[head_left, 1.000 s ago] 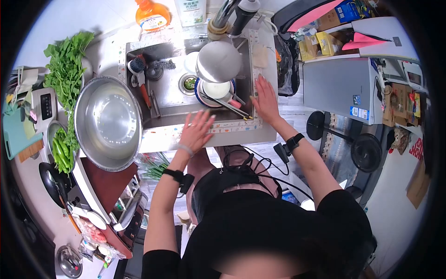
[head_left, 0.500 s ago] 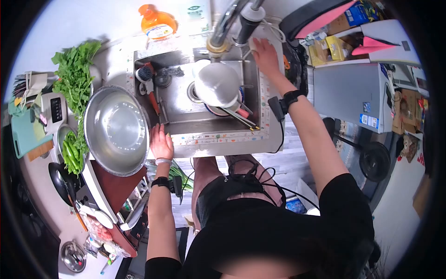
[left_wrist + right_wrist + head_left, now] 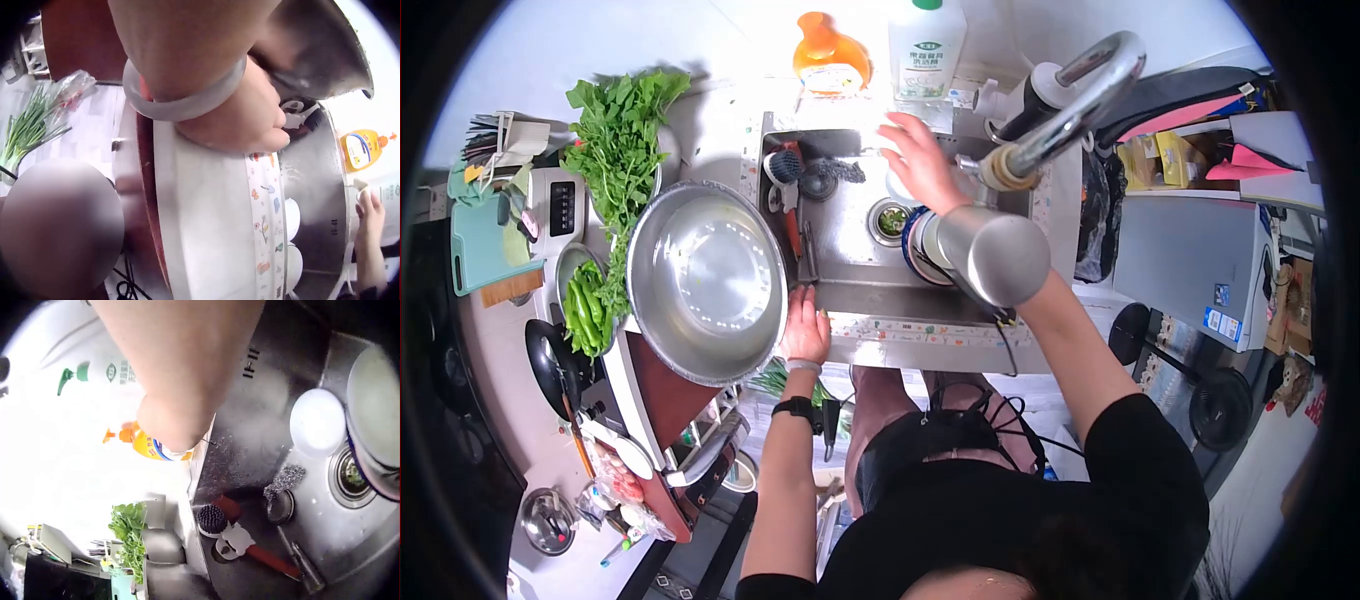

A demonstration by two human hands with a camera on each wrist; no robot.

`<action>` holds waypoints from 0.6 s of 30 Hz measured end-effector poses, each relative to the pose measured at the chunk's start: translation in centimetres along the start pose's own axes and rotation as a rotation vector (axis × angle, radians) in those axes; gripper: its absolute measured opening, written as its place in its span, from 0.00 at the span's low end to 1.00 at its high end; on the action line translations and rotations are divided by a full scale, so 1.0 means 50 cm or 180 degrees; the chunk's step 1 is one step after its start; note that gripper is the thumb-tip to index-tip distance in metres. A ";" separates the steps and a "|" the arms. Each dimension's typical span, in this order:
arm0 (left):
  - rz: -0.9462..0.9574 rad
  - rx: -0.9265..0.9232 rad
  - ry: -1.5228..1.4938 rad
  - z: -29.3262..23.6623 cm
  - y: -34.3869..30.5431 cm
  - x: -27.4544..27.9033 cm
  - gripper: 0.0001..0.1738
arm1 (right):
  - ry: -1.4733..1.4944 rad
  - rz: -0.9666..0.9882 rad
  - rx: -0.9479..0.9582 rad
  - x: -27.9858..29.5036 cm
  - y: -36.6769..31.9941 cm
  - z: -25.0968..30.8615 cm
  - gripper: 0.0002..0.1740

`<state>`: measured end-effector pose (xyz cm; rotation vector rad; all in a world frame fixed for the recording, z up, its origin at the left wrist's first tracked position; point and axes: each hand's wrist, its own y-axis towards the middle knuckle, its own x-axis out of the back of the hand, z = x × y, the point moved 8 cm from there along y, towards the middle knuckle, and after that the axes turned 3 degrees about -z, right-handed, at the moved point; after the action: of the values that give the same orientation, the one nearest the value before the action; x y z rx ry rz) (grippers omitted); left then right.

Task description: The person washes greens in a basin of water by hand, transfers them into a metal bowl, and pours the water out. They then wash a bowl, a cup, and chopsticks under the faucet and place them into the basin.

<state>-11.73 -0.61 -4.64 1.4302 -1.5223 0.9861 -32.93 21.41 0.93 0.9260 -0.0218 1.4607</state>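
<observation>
My left hand (image 3: 805, 335) rests flat on the sink's front left edge, beside a large metal basin (image 3: 710, 285). In the left wrist view, its wrist bangle (image 3: 187, 100) lies across the counter. My right hand (image 3: 920, 165) reaches over the stainless-steel sink (image 3: 860, 255) to the back ledge. There it holds a small pale cloth (image 3: 360, 184) at its fingertips, seen in the left wrist view. In the right wrist view my forearm covers most of this hand. Below are a white bowl (image 3: 317, 422), a brush (image 3: 212, 519) and a steel-wool scrubber (image 3: 287, 481).
A faucet (image 3: 1080, 110) arches over the right side, its round end crossing my forearm. Orange (image 3: 830, 60) and white (image 3: 927, 55) bottles stand behind the sink. Leafy greens (image 3: 625, 150) and green peppers (image 3: 585, 305) sit at left. A drain strainer (image 3: 890, 220) holds green scraps.
My right hand has gone from the right counter to the ledge behind the sink with the cloth. My left hand has slid left to beside the basin. The head view has shifted.
</observation>
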 end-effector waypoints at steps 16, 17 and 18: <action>-0.0024 0.0011 -0.0030 -0.003 0.005 0.002 0.25 | -0.1763 0.0056 -0.0108 0.058 -0.100 -0.191 0.22; 0.0019 0.0078 -0.0111 0.001 0.004 -0.004 0.25 | -0.1390 -0.0054 -0.0304 0.076 -0.105 -0.206 0.22; 0.0066 0.0163 -0.0169 0.006 0.000 -0.004 0.25 | -0.0987 -0.0155 -0.0505 0.081 -0.112 -0.228 0.22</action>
<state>-11.74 -0.81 -4.93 1.4898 -1.5632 1.0134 -33.32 31.81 -7.40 1.0068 -0.3369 1.2402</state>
